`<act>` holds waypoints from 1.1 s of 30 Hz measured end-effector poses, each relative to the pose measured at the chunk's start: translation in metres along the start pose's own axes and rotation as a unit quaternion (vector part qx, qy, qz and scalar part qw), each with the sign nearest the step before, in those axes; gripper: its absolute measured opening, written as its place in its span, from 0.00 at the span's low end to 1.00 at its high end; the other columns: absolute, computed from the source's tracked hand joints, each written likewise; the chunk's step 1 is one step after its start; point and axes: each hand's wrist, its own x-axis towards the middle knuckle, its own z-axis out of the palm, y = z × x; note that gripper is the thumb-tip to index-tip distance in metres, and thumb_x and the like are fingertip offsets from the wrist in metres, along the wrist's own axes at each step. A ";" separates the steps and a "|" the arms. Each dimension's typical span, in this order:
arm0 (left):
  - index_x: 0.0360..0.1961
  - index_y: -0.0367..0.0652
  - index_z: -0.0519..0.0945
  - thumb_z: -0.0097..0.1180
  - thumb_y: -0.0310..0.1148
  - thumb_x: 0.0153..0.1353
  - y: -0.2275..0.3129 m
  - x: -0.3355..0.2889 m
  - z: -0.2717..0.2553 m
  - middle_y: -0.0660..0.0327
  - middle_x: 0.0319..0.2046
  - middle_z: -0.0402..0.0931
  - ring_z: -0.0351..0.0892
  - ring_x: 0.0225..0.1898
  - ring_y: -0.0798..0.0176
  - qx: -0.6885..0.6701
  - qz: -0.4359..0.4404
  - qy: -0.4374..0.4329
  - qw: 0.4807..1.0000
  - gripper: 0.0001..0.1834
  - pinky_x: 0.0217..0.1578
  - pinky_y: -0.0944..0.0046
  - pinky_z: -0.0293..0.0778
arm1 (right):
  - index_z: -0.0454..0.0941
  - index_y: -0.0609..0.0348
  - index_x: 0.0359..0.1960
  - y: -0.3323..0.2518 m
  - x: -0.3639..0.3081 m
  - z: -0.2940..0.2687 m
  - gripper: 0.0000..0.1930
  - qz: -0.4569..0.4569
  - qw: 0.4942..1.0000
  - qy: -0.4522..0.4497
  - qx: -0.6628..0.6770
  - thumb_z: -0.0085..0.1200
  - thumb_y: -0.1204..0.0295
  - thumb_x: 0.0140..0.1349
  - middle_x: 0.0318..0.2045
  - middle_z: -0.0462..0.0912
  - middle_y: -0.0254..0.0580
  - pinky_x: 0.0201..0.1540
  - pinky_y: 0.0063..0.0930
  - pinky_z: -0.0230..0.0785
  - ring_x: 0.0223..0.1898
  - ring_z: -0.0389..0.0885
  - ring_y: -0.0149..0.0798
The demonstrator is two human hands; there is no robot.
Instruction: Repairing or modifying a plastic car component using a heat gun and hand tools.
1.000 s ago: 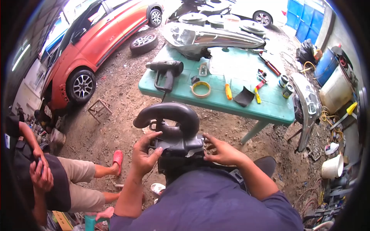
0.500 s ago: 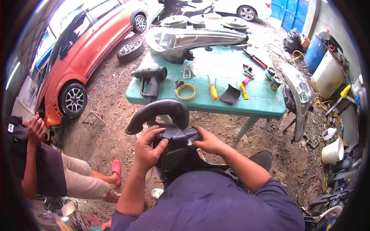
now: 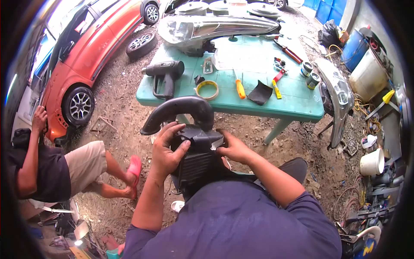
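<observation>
In front of my lap I hold a black plastic air intake box (image 3: 202,140) with a thick curved duct (image 3: 185,106) rising from its top and ribs down its near face. My left hand (image 3: 169,149) grips the left side, thumb on the upper edge and fingers over the top. On the opposite side my right hand (image 3: 234,148) clasps the right corner, its fingertips partly hidden behind the part. A pale, torn-looking patch shows beside my right thumb. The lower end of the box disappears against my dark clothing.
On the green table (image 3: 189,105) ahead lie a heat gun (image 3: 164,77), tape roll (image 3: 207,90), screwdriver (image 3: 239,88), black scrap (image 3: 260,93), small cans and a headlight (image 3: 215,28). Another headlight (image 3: 338,97) stands right. A seated person (image 3: 47,168) and orange car (image 3: 86,56) are left.
My view has tilted slightly down, so the table and car sit higher. My grip on the box looks the same. The person at left has shifted, a leg stretched further toward me.
</observation>
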 end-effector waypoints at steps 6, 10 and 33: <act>0.76 0.39 0.80 0.77 0.26 0.63 -0.002 -0.008 0.004 0.53 0.69 0.79 0.85 0.64 0.59 -0.142 -0.014 0.047 0.989 0.39 0.65 0.59 0.82 | 0.56 0.63 0.89 -0.004 -0.004 0.001 0.50 0.023 0.999 -0.026 0.030 0.66 0.71 0.67 0.68 0.86 0.64 0.72 0.43 0.79 0.68 0.88 0.52; 0.84 0.39 0.69 0.76 0.23 0.64 -0.012 -0.020 -0.002 0.56 0.69 0.77 0.84 0.63 0.62 -0.171 -0.065 0.033 0.983 0.47 0.65 0.59 0.82 | 0.52 0.66 0.90 -0.029 -0.013 -0.005 0.51 0.062 0.997 -0.050 0.020 0.67 0.76 0.69 0.71 0.83 0.64 0.75 0.43 0.77 0.71 0.85 0.50; 0.89 0.42 0.55 0.79 0.48 0.64 -0.007 -0.071 -0.007 0.32 0.76 0.76 0.76 0.78 0.32 -0.017 -0.107 0.128 0.986 0.61 0.81 0.43 0.69 | 0.58 0.56 0.90 0.000 -0.005 -0.023 0.46 0.030 0.995 -0.072 0.066 0.65 0.74 0.71 0.69 0.82 0.48 0.48 0.42 0.89 0.58 0.88 0.44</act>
